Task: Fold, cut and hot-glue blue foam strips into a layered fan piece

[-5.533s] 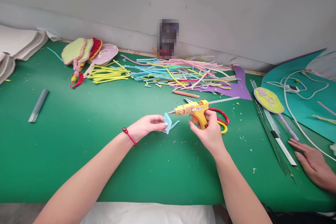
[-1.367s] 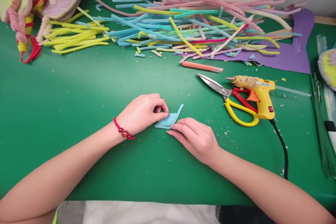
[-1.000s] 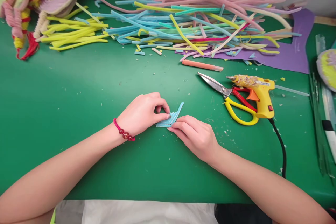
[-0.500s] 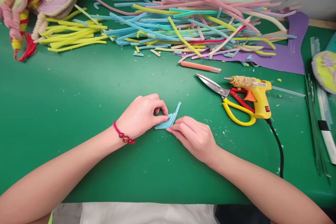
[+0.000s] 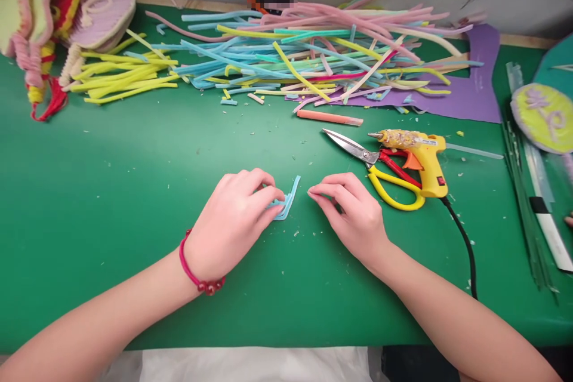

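A small piece of light-blue bent strips (image 5: pixel 286 206), nested in an L shape with one longer end pointing up, lies at the middle of the green table. My left hand (image 5: pixel 239 209) pinches its left side between thumb and fingers, covering part of it. My right hand (image 5: pixel 351 215) is a little to the right, apart from the blue piece. Its thumb and fingertips are pressed together, and whatever may be between them is too small to make out. Open scissors (image 5: pixel 371 161) with yellow and red handles lie beyond my right hand, against a yellow hot glue gun (image 5: pixel 425 155).
Loose fuzzy strips (image 5: pixel 286 59) in many colours are heaped at the back, partly over a purple sheet (image 5: pixel 478 101). Finished fan-shaped pieces (image 5: pixel 101 12) lie at back left. Green stems (image 5: pixel 523 203) and a white-handled tool (image 5: pixel 553 233) lie at right. A black cord (image 5: pixel 468 250) trails from the glue gun.
My right hand has let go of the blue piece and moved off to the right. My left hand keeps hold of it, now covering more of it. The view has shifted slightly.
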